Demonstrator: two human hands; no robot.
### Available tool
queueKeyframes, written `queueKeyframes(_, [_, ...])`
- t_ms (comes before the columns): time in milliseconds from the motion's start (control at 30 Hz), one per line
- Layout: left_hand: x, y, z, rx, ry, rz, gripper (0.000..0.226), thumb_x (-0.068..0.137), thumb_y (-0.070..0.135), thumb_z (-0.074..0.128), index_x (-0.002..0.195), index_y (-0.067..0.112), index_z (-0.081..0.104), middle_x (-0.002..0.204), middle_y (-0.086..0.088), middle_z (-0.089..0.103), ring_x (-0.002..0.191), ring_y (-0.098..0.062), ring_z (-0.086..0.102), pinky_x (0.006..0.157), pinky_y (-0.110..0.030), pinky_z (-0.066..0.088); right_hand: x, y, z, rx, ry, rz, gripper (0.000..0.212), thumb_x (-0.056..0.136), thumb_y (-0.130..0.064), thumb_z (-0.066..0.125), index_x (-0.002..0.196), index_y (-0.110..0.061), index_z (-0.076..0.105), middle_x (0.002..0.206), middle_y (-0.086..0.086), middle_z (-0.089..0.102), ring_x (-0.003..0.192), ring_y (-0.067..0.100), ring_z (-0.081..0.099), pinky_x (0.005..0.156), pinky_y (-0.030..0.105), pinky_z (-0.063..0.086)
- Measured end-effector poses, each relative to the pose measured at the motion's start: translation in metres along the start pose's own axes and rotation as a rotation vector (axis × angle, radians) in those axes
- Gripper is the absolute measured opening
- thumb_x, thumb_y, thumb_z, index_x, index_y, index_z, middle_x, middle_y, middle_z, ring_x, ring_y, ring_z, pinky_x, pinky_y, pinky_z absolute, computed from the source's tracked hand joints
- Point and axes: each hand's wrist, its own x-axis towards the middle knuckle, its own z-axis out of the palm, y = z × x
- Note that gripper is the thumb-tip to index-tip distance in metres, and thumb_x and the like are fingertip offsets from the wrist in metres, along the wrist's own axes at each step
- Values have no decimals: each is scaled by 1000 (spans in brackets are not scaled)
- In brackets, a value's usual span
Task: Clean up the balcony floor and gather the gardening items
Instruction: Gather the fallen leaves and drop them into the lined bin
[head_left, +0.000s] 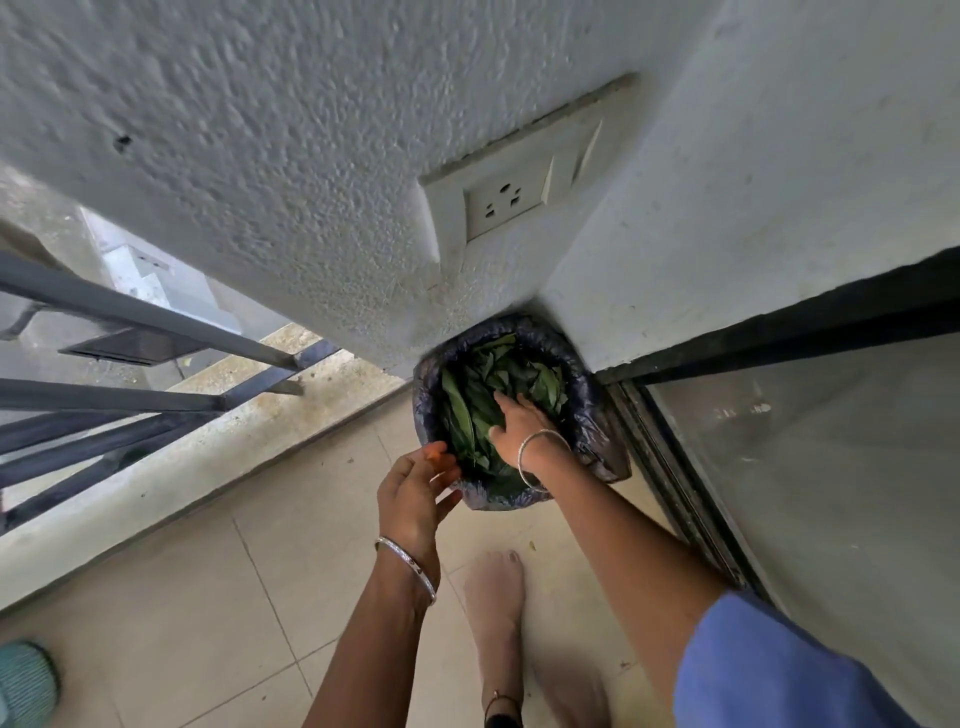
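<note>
Balcony floor (260, 597), wall corner: lined bin (587, 415) full of leaves (462, 405). Right hand (511, 423) flat, fingers straight, pressing the leaves. Left hand (413, 493) at near rim, loosely curled; can't tell if holding anything. Advice: press centrally, steady the rim, don't tear the liner.

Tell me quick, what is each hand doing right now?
Left hand: fingers curled by the bin rim; cannot tell if it holds anything.
Right hand: open, pressing down on the leaves in the bin.

wall (260, 130): white, textured | floor (208, 597): beige tiles | railing (130, 312): grey metal
</note>
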Motion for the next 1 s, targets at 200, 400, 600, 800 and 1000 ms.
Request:
queueKeyframes(200, [-37, -4, -16, -59, 35, -49, 21, 100, 6, 45, 105, 4, 66, 93, -13, 67, 84, -24, 64, 80, -39, 53, -92, 10, -17, 597, 399, -26, 28, 94, -8, 50, 111, -17, 69, 104, 7, 73, 89, 24, 69, 82, 42, 57])
queueKeyframes(400, [-102, -3, -35, -132, 48, -44, 23, 101, 3, 42, 105, 5, 64, 89, -12, 66, 77, -23, 64, 71, -33, 52, -199, -4, -24, 884, 334, -21, 33, 92, 0, 49, 84, -26, 68, 75, 5, 73, 67, 19, 69, 61, 26, 50])
queueKeyframes(600, [-217, 4, -80, -300, 97, 59, 22, 100, 6, 44, 105, 6, 66, 92, -13, 67, 81, -25, 67, 76, -36, 55, -321, -53, -39, 874, 149, -178, 24, 92, -4, 52, 87, -19, 70, 73, 8, 72, 61, 15, 64, 61, 31, 48])
queueKeyframes(800, [-358, 4, -137, -504, 166, 154, 21, 101, 12, 48, 108, 5, 67, 93, -13, 68, 85, -26, 69, 82, -39, 56, -461, -98, -73, 790, 61, -311, 22, 90, 0, 51, 90, -10, 71, 75, 12, 72, 61, 15, 63, 57, 25, 50])
queueKeyframes(1000, [-469, -8, -200, -711, 260, 265, 22, 101, 11, 45, 104, 7, 66, 91, -11, 67, 78, -22, 69, 75, -35, 56, -570, -144, -76, 666, -18, -436, 23, 93, 1, 47, 93, -3, 69, 70, 8, 67, 54, 12, 58, 51, 19, 48])
